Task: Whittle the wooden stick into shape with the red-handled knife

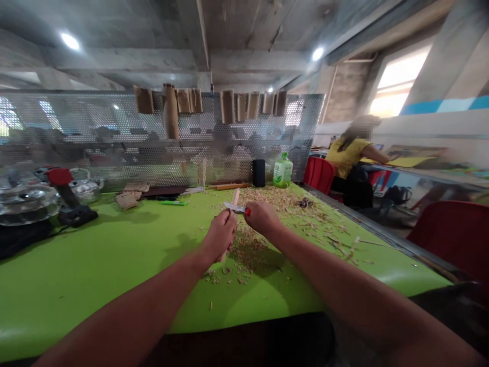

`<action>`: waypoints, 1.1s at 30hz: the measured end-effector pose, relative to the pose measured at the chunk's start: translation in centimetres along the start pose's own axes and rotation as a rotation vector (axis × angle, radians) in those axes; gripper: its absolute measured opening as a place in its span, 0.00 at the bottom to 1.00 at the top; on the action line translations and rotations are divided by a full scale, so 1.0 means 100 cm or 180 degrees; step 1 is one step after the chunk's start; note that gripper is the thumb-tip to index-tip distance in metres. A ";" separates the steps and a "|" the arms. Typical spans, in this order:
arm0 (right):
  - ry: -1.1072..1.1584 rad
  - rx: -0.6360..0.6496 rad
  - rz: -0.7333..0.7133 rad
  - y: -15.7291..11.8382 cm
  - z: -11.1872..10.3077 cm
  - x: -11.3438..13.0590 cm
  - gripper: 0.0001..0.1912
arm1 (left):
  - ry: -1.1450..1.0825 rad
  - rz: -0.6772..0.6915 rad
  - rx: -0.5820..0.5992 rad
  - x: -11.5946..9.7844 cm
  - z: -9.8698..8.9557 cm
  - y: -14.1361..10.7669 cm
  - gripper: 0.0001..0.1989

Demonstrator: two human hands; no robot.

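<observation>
My left hand (pixel 220 235) is closed around a pale wooden stick (pixel 236 195), which slants upward away from me and sticks out above and below the fist. In my right hand (pixel 263 218) is a utility knife (pixel 247 210) with a red handle. Its silver blade points left and lies across the stick, just above my left fingers. Whether the edge bites into the wood is too small to tell. Curled wood shavings (pixel 250 244) lie beneath and beyond both hands on the green tabletop (pixel 126 285).
A power tool (pixel 66 196) and shiny metal pots (pixel 26 201) stand at left. Along the back are a green-labelled bottle (pixel 282 171), a black box (pixel 259 173) and a green cutter (pixel 172 203). A perforated metal screen (pixel 126 148) rises behind. A person in yellow (pixel 346 153) sits at right.
</observation>
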State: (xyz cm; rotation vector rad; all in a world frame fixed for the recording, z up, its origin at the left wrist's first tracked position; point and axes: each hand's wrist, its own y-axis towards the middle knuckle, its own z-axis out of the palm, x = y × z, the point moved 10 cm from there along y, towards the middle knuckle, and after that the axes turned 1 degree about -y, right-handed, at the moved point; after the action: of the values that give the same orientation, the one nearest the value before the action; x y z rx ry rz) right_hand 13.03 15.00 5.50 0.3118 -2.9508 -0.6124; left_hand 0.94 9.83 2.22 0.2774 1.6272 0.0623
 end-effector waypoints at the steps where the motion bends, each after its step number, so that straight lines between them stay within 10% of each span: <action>1: -0.0008 -0.0004 0.0024 0.000 -0.001 -0.002 0.15 | 0.0045 0.0019 -0.0021 -0.001 0.000 0.000 0.12; 10: -0.0007 -0.0132 0.0061 0.006 -0.006 -0.003 0.16 | -0.0123 -0.0153 0.0106 -0.006 0.005 -0.007 0.11; 18: 0.0488 0.0025 0.1780 0.017 -0.003 -0.142 0.20 | -0.0182 -0.0161 0.0900 -0.016 0.049 -0.040 0.11; 27: 0.0154 0.0015 0.0479 0.010 -0.003 -0.029 0.17 | -0.0224 -0.0370 0.0185 0.003 0.006 -0.001 0.08; 33: -0.0059 0.0131 0.0266 0.004 0.003 -0.017 0.15 | -0.0153 -0.0389 0.0143 -0.002 0.010 -0.006 0.07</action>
State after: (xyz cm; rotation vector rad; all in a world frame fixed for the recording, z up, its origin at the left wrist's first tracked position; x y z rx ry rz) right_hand 14.52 15.86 5.32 0.1864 -2.9797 -0.5479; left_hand 1.87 9.12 2.22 0.2119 1.5958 -0.0735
